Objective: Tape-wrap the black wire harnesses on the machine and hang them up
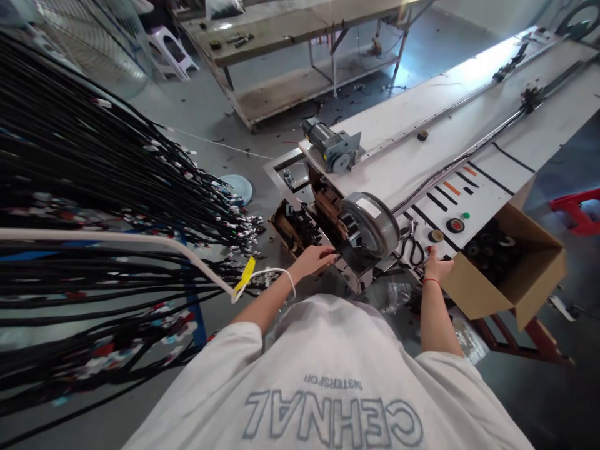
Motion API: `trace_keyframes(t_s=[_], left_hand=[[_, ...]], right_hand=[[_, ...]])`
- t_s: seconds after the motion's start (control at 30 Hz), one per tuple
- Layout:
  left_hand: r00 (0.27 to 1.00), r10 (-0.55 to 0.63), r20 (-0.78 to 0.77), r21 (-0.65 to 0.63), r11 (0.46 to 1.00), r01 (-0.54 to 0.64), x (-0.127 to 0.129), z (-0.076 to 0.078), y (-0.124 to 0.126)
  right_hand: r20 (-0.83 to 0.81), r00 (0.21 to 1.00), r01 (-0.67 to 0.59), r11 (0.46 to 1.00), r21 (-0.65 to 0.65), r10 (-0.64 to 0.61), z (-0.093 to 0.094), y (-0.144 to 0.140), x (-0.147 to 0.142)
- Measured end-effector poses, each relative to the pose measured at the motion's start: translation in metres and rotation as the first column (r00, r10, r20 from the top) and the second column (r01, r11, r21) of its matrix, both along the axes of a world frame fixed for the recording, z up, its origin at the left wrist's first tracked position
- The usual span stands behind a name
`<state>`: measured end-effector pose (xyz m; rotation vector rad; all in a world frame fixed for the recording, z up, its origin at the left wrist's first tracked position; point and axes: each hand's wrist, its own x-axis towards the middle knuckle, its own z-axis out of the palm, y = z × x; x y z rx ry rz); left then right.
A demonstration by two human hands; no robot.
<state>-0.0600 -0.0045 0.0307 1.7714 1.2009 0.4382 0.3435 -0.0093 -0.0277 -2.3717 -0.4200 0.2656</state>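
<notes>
My left hand (317,260) is at the near end of a long machine table, its fingers pinched together beside a black part below the round drum (370,224). What the fingertips hold is too small to make out. A white cord (276,271) with a yellow tag (245,275) runs to a band on my left wrist. My right hand (438,269) is at the table's front edge, one finger stretched out to a small red button (429,249). No object shows in it. Scissors (412,249) with black handles and a tape roll (435,236) lie close by.
A cardboard box (539,275) of dark rolls stands right of my right hand. Black cable bundles (117,169) hang at left. A motor (328,144) sits on the table (398,156). Behind is a workbench (300,31); a red stool (576,209) stands far right.
</notes>
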Motion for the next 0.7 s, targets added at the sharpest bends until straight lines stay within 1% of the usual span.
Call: trace_keyframes(t_s=[0.1, 0.17, 0.27, 0.33, 0.4, 0.47, 0.53, 0.6, 0.67, 0.7], left_hand=[[0.988, -0.093, -0.127, 0.042, 0.994, 0.099, 0.004, 0.011, 0.007], [0.981, -0.130, -0.143, 0.021, 0.991, 0.135, 0.005, 0.015, 0.008], [0.987, -0.154, -0.036, -0.060, 0.987, 0.151, 0.006, 0.012, 0.003], [0.983, -0.160, 0.087, -0.100, 0.981, 0.168, 0.006, 0.003, -0.004], [0.966, -0.157, 0.206, -0.112, 0.977, 0.183, 0.005, -0.008, -0.011], [0.951, -0.152, 0.269, -0.131, 0.973, 0.192, 0.003, -0.016, -0.016], [0.958, -0.172, 0.228, -0.163, 0.964, 0.212, 0.001, -0.022, -0.017], [0.969, -0.215, 0.118, -0.178, 0.956, 0.234, -0.001, -0.023, -0.016], [0.969, -0.245, 0.028, -0.150, 0.958, 0.246, -0.004, -0.022, -0.015], [0.968, -0.252, 0.013, -0.132, 0.959, 0.251, -0.006, -0.021, -0.015]], right_hand=[[0.000, 1.000, 0.008, 1.000, -0.002, -0.008, 0.002, 0.000, -0.001], [-0.001, 1.000, 0.012, 1.000, -0.018, -0.012, 0.003, 0.000, -0.002], [-0.011, 1.000, 0.010, 0.999, -0.032, -0.010, 0.003, 0.000, -0.001], [-0.015, 1.000, 0.005, 1.000, -0.022, -0.005, 0.003, 0.000, -0.001], [-0.007, 1.000, -0.001, 1.000, -0.007, 0.001, 0.003, 0.000, 0.000], [0.003, 1.000, -0.006, 1.000, -0.003, 0.006, 0.003, 0.000, -0.001], [0.007, 1.000, -0.006, 1.000, -0.011, 0.006, 0.003, 0.000, -0.001], [0.005, 1.000, -0.001, 1.000, -0.018, 0.001, 0.003, 0.000, -0.001], [0.001, 1.000, 0.004, 1.000, -0.017, -0.004, 0.001, 0.000, 0.000], [0.001, 1.000, 0.004, 1.000, -0.014, -0.004, 0.001, 0.000, 0.000]])
